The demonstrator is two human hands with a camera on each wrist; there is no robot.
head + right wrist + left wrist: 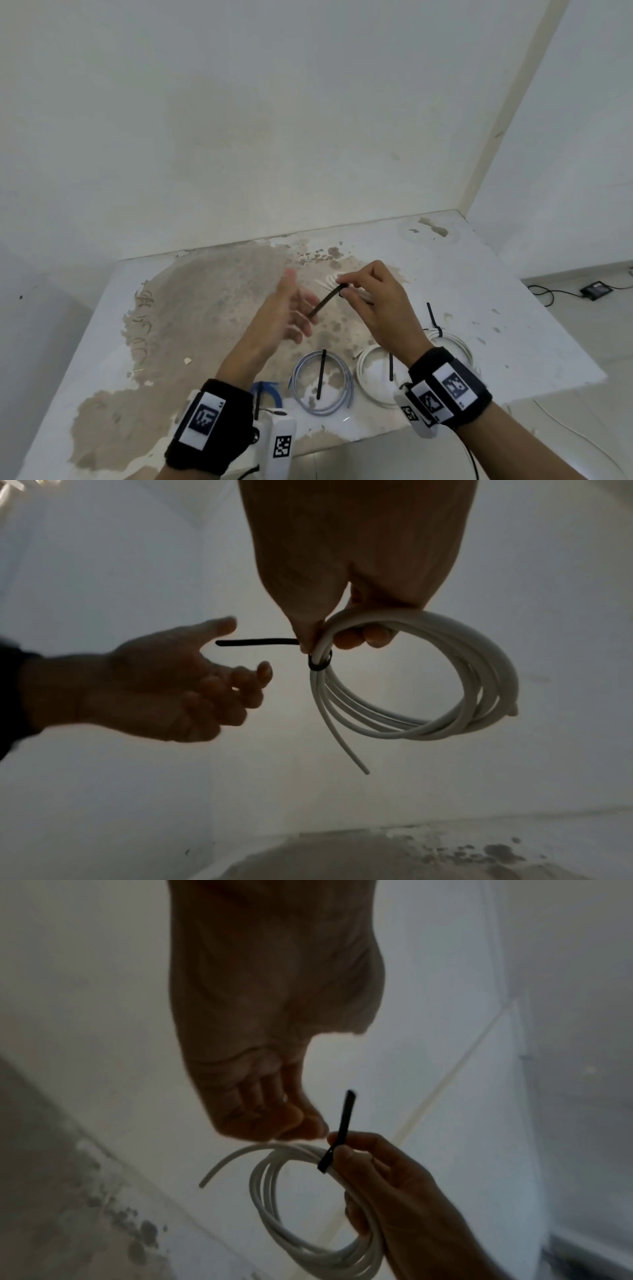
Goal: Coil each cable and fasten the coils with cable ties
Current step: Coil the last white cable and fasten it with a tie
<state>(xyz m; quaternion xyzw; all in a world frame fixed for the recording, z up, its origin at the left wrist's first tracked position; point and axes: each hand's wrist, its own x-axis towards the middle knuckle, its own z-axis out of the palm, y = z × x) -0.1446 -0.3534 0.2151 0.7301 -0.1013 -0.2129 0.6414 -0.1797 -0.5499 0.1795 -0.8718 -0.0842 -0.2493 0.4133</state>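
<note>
Right hand pinching a white coil at its black tie, tie tail sticking out toward left hand, left fingers loosely curled, holding nothing, three tied coils lying on table.

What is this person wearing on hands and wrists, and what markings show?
Both hands are bare, without gloves. The left wrist and the right wrist each carry a black fabric band bearing white plates printed with black square fiducial codes. A white camera housing sits beside the left band, and a thin black cable trails from the right.
</note>
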